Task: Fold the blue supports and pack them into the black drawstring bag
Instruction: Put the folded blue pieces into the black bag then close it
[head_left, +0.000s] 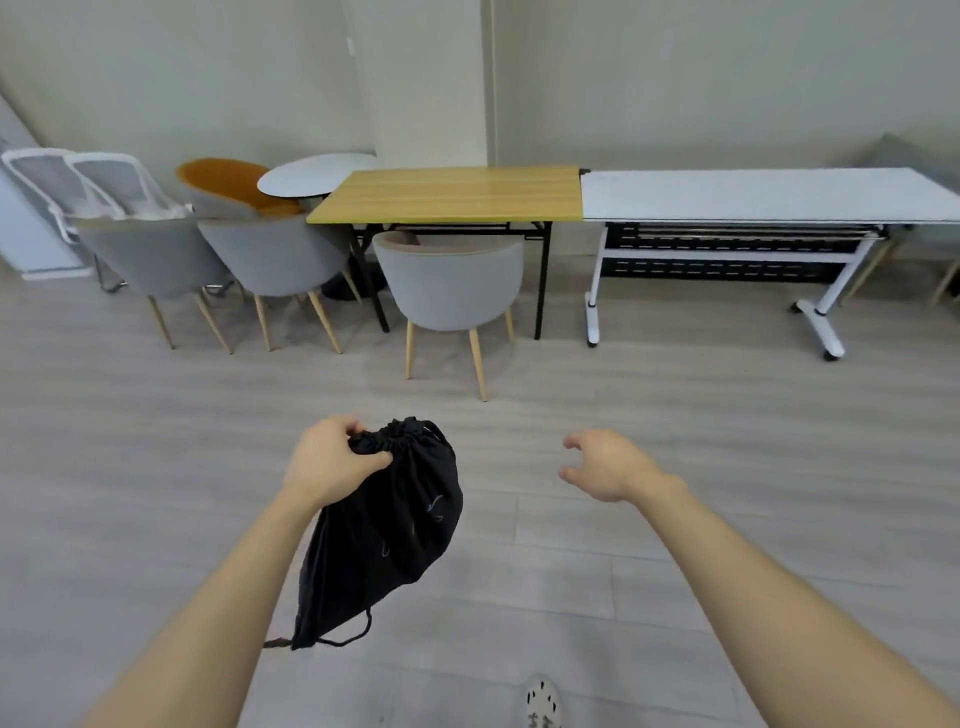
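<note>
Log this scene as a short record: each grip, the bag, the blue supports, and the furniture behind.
Left grip: clutches the gathered neck of the black drawstring bag
Right grip: empty, fingers loosely curled, apart from the bag
Bag: hangs above the floor, mouth cinched
Blue supports: none visible
Behind: wooden table, white table beside it, grey chairs
</note>
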